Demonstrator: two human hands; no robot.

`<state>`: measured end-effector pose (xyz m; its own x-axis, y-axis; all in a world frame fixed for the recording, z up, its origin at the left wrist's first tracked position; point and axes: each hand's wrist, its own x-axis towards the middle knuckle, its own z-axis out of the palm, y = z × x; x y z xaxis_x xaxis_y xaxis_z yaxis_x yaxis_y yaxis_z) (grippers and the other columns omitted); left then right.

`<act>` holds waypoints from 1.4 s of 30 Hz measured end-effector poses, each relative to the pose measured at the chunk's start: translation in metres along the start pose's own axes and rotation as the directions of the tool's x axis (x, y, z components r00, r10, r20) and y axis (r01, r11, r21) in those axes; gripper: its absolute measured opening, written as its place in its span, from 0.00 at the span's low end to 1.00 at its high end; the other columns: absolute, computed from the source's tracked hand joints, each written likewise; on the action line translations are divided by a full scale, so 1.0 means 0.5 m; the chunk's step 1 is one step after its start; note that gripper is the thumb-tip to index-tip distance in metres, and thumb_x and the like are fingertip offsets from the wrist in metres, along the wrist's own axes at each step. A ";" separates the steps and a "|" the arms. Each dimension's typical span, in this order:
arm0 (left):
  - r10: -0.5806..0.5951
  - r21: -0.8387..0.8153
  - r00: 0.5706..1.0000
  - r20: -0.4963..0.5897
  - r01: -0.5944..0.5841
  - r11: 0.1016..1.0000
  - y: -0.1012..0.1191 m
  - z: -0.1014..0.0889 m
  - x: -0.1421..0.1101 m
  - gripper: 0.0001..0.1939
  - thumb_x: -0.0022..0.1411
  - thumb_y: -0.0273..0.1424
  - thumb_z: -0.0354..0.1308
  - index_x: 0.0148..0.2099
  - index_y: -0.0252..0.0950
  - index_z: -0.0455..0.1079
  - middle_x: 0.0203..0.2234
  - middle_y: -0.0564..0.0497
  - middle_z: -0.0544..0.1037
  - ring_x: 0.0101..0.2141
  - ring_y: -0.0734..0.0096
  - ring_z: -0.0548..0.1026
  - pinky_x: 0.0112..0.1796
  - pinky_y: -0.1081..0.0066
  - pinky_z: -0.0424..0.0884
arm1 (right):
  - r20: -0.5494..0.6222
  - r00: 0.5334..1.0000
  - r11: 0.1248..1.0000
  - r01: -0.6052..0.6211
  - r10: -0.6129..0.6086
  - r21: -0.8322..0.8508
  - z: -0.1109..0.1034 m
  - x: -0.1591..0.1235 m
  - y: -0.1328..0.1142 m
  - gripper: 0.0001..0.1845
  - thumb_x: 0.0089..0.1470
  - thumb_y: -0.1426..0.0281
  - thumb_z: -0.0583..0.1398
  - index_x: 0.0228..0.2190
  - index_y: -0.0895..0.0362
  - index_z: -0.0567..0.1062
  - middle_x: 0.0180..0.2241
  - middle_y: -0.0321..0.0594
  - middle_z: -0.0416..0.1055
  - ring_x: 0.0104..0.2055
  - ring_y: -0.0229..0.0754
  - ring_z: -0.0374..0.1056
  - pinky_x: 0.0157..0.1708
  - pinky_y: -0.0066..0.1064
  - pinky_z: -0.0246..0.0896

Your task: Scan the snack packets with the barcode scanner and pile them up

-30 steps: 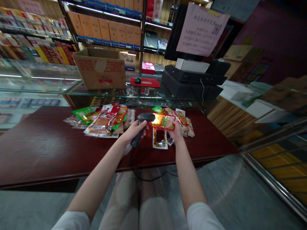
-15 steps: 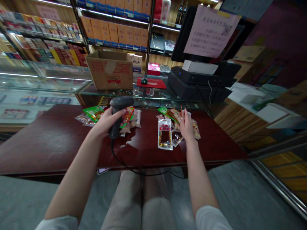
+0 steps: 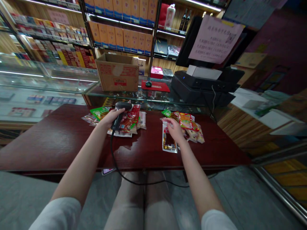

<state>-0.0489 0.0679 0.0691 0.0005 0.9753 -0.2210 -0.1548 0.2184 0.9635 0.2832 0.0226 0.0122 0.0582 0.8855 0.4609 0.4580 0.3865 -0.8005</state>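
A black cable [image 3: 145, 184] droops past the front edge of the worktop [image 3: 72, 147]; right of the middle of that edge, set back from it, lies a silver-bordered packet [image 3: 169, 147]; it looks light, pliable and slippery, so its flat sealed border should give the best pinch; the right hand [image 3: 175, 130] is bent over its far end, and I cannot tell whether the fingers are closed on it; the left hand [image 3: 110, 118] has its fingers wrapped round the handle of a scanner [image 3: 117, 120], probably firm and easily held there; nearer the back edge sit a left pile of packets [image 3: 133, 118] and a right pile of packets [image 3: 185, 121]; beyond that edge stands a cardboard box [image 3: 121, 75]
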 end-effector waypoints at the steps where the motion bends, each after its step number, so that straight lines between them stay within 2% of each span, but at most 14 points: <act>1: 0.003 -0.037 1.000 0.022 -0.002 0.999 0.001 0.016 0.006 0.09 0.58 0.31 0.64 0.34 0.31 0.68 0.19 0.50 0.75 0.17 0.76 0.73 0.18 0.80 0.69 | 0.034 0.995 0.981 -0.103 0.099 0.162 0.037 0.006 -0.015 0.13 0.49 0.71 0.62 0.39 0.52 0.77 0.40 0.39 0.76 0.43 0.43 0.69 0.51 0.39 0.63; 2: -0.005 -0.064 0.999 0.045 0.008 0.998 0.003 0.032 0.010 0.08 0.58 0.30 0.64 0.35 0.31 0.68 0.20 0.50 0.75 0.18 0.76 0.73 0.19 0.80 0.70 | 0.079 0.974 0.928 -0.225 0.211 0.296 0.074 0.013 -0.028 0.13 0.46 0.71 0.65 0.37 0.52 0.77 0.37 0.36 0.76 0.37 0.41 0.69 0.46 0.36 0.65; 5: -0.028 -0.117 0.993 0.113 0.041 0.992 0.003 0.081 0.019 0.09 0.60 0.32 0.63 0.35 0.31 0.69 0.21 0.49 0.76 0.19 0.76 0.74 0.21 0.79 0.71 | 0.152 0.944 0.869 -0.329 0.292 0.370 0.173 0.036 -0.052 0.17 0.43 0.69 0.69 0.37 0.52 0.74 0.30 0.31 0.76 0.28 0.37 0.68 0.32 0.30 0.67; 7: -0.042 -0.135 0.988 0.151 0.062 0.989 0.002 0.101 0.020 0.11 0.60 0.35 0.62 0.35 0.31 0.70 0.21 0.49 0.76 0.19 0.76 0.73 0.21 0.78 0.72 | 0.189 0.928 0.838 -0.372 0.322 0.399 0.212 0.049 -0.056 0.16 0.41 0.70 0.69 0.34 0.54 0.73 0.27 0.30 0.75 0.26 0.36 0.68 0.27 0.28 0.66; 9: -0.034 -0.150 0.982 0.183 0.062 0.987 0.001 0.106 0.017 0.12 0.60 0.37 0.62 0.35 0.32 0.70 0.21 0.49 0.75 0.19 0.76 0.72 0.21 0.77 0.71 | 0.209 0.912 0.802 -0.410 0.353 0.434 0.226 0.058 -0.053 0.14 0.41 0.71 0.69 0.31 0.55 0.72 0.25 0.29 0.75 0.26 0.36 0.69 0.25 0.27 0.65; 13: 0.003 -0.159 0.975 0.223 0.033 0.987 0.001 0.077 0.009 0.11 0.60 0.37 0.62 0.35 0.33 0.68 0.20 0.51 0.73 0.19 0.76 0.71 0.20 0.78 0.70 | 0.170 0.898 0.744 -0.433 0.407 0.508 0.192 0.069 -0.028 0.15 0.43 0.70 0.68 0.33 0.54 0.70 0.29 0.29 0.76 0.28 0.36 0.71 0.26 0.28 0.68; 16: 0.030 -0.146 0.975 0.222 0.003 0.989 -0.002 0.046 -0.001 0.11 0.59 0.36 0.63 0.34 0.33 0.67 0.19 0.53 0.71 0.19 0.78 0.70 0.19 0.80 0.67 | 0.017 0.901 0.712 -0.354 0.433 0.606 0.138 0.076 -0.007 0.19 0.40 0.70 0.69 0.34 0.54 0.69 0.32 0.29 0.76 0.31 0.34 0.72 0.33 0.27 0.70; 19: 0.042 -0.101 0.955 0.293 -0.013 0.995 -0.013 0.034 -0.022 0.14 0.56 0.38 0.65 0.35 0.34 0.66 0.21 0.54 0.71 0.19 0.78 0.69 0.19 0.79 0.66 | -0.132 0.895 0.682 -0.222 0.427 0.697 0.085 0.077 0.008 0.21 0.38 0.71 0.69 0.36 0.54 0.71 0.35 0.30 0.76 0.35 0.36 0.74 0.39 0.31 0.71; 23: 0.010 0.062 0.908 0.419 -0.040 0.997 -0.037 0.060 -0.059 0.20 0.53 0.45 0.66 0.34 0.35 0.66 0.20 0.53 0.72 0.19 0.77 0.69 0.20 0.77 0.67 | -0.224 0.893 0.696 -0.127 0.389 0.706 0.041 0.056 0.020 0.22 0.39 0.70 0.69 0.39 0.53 0.71 0.37 0.32 0.76 0.37 0.38 0.74 0.42 0.34 0.71; 28: 0.030 0.148 0.839 0.543 -0.131 0.980 -0.066 0.125 -0.085 0.27 0.52 0.54 0.61 0.35 0.33 0.69 0.20 0.51 0.73 0.19 0.78 0.68 0.20 0.77 0.65 | -0.291 0.891 0.754 -0.083 0.349 0.652 0.029 0.017 0.034 0.23 0.40 0.69 0.68 0.40 0.52 0.69 0.38 0.31 0.76 0.39 0.37 0.73 0.45 0.33 0.69; 33: 0.069 0.133 0.830 0.554 -0.170 0.976 -0.093 0.164 -0.081 0.28 0.53 0.56 0.59 0.33 0.33 0.68 0.19 0.52 0.71 0.18 0.78 0.67 0.19 0.78 0.63 | -0.278 0.896 0.767 -0.099 0.345 0.634 0.031 -0.003 0.045 0.23 0.41 0.67 0.68 0.40 0.52 0.69 0.39 0.32 0.76 0.40 0.37 0.73 0.44 0.33 0.69; 36: 0.082 0.128 0.811 0.579 -0.190 0.973 -0.106 0.174 -0.081 0.29 0.54 0.57 0.58 0.32 0.33 0.67 0.19 0.52 0.71 0.18 0.79 0.67 0.19 0.78 0.62 | -0.265 0.907 0.771 -0.095 0.328 0.630 0.031 -0.006 0.042 0.22 0.41 0.66 0.68 0.40 0.52 0.69 0.40 0.33 0.75 0.40 0.38 0.72 0.45 0.33 0.68; 38: 0.097 0.123 0.821 0.562 -0.200 0.972 -0.106 0.174 -0.086 0.28 0.53 0.57 0.58 0.33 0.33 0.67 0.20 0.52 0.72 0.19 0.79 0.68 0.20 0.78 0.63 | -0.268 0.914 0.796 -0.091 0.306 0.598 0.024 -0.004 0.037 0.22 0.42 0.65 0.68 0.40 0.52 0.69 0.40 0.34 0.75 0.41 0.39 0.72 0.46 0.35 0.68; 42: 0.130 0.113 0.868 0.479 -0.207 0.972 -0.076 0.142 -0.099 0.27 0.52 0.54 0.61 0.38 0.33 0.67 0.23 0.52 0.74 0.20 0.77 0.69 0.21 0.77 0.66 | -0.316 0.919 0.939 -0.131 0.235 0.318 -0.022 0.013 0.037 0.20 0.44 0.62 0.67 0.38 0.53 0.69 0.38 0.39 0.75 0.39 0.44 0.72 0.45 0.40 0.68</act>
<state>0.0272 0.0136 0.0545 0.4532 0.8914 0.0055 -0.0393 0.0138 0.9991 0.3017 0.0329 0.0046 0.4411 0.8236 0.3566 0.1406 0.3290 -0.9338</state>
